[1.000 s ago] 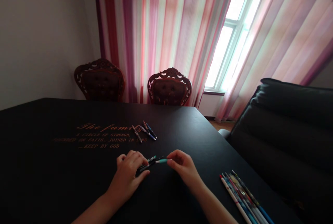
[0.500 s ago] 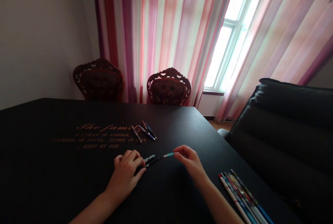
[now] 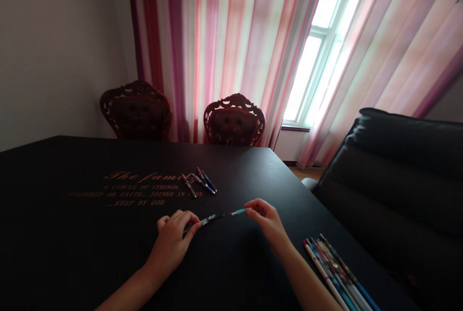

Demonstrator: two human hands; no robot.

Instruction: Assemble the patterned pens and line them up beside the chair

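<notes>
My left hand point(image 3: 177, 234) is closed, thumb and fingers pinching a patterned pen barrel point(image 3: 207, 220) in white, dark and green. A thin dark rod point(image 3: 220, 216), like a pen refill, shows at the barrel's right end. My right hand point(image 3: 266, 219) pinches a short teal pen part point(image 3: 238, 212) with a pale tip at its left end. The two pen pieces point at each other, roughly in line, just above the black table. A small gap seems to lie between the rod and the teal part. Fingers hide the outer ends of both pieces.
Several pens point(image 3: 202, 182) lie beyond my hands on the black table point(image 3: 108, 243), over its printed lettering. A row of several longer pens point(image 3: 338, 272) lies by the right edge. Two carved chairs point(image 3: 234, 120) stand behind the table, a black leather seat point(image 3: 398, 181) to the right.
The patterned barrel, earlier beside the thin dark rod, now lines up with the teal part. The rod shows much less length. My right hand has shifted slightly right with the teal part.
</notes>
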